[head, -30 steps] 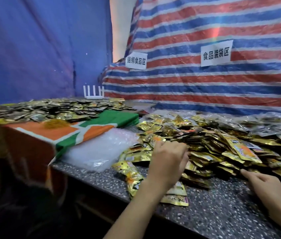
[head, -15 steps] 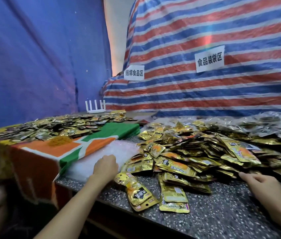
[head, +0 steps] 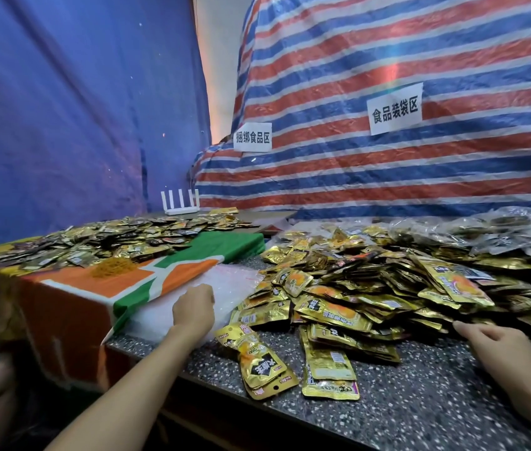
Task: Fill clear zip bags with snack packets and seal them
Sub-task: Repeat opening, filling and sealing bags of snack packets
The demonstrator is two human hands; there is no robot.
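At nine o'clock in our view an orange, green and white cloth (head: 127,288) drapes a raised surface. A flat spread of gold packets (head: 111,236) lies on it, with a small heap of what look like yellow rubber bands (head: 112,266) at its near edge. A white router (head: 179,205) stands behind, toward eleven o'clock.

Just right of the cloth, the stack of clear zip bags (head: 235,284) lies on the speckled counter (head: 420,408), its long axis running from eight to two o'clock. Our left hand (head: 194,309) rests on that stack, knuckles up and fingers curled under; we cannot tell whether they pinch a bag.

Near six o'clock, the left loose packet (head: 264,362) lies with its long axis from eleven to five o'clock, hang hole at the five o'clock end. The right loose packet (head: 329,366) beside it runs nearly twelve to six.

Behind them the pile of snack packets (head: 371,288) spreads toward three o'clock. Our right hand (head: 498,346), at four o'clock, holds nothing: its fingers are relaxed and slightly apart, and the forefinger points to ten o'clock at the pile's near edge. Filled clear bags (head: 502,229) lie at two o'clock.
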